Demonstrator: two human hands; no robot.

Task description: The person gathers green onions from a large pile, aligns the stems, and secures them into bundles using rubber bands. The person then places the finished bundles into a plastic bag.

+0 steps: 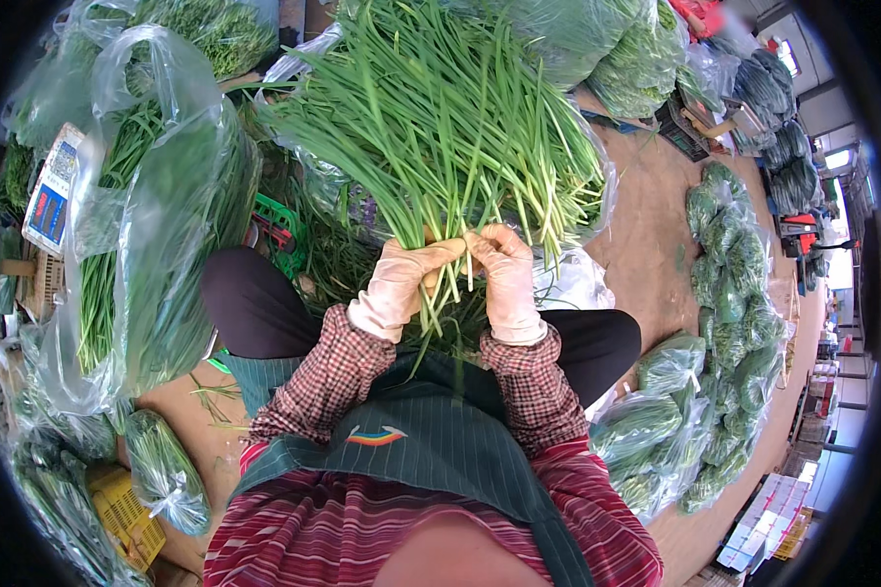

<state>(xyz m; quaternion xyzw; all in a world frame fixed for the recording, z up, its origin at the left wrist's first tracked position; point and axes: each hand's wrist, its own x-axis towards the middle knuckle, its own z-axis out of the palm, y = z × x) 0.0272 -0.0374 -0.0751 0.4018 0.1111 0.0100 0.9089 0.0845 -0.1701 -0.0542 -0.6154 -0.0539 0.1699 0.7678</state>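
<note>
In a pale thin glove, my left hand (410, 277) is closed around the lower stems of a small bunch of long green leafy stalks, likely garlic chives (432, 183). My right hand (501, 275), gloved alike, touches it at the bunch's right side, thumb and fingertips pinched on a pale stem end. The leaves fan up and away over a large heap of the same stalks (550, 147), which lies on clear plastic just beyond my hands. Loose trimmed leaves (338, 264) lie below, between my knees.
A big clear bag of stalks (183, 242) stands at the left beside a scale display (48, 194). A green plastic basket (283, 224) sits near my left knee. Bagged greens (730, 315) line the floor at right; a yellow crate (125, 513) is at lower left. A person in red (694, 15) is at upper right.
</note>
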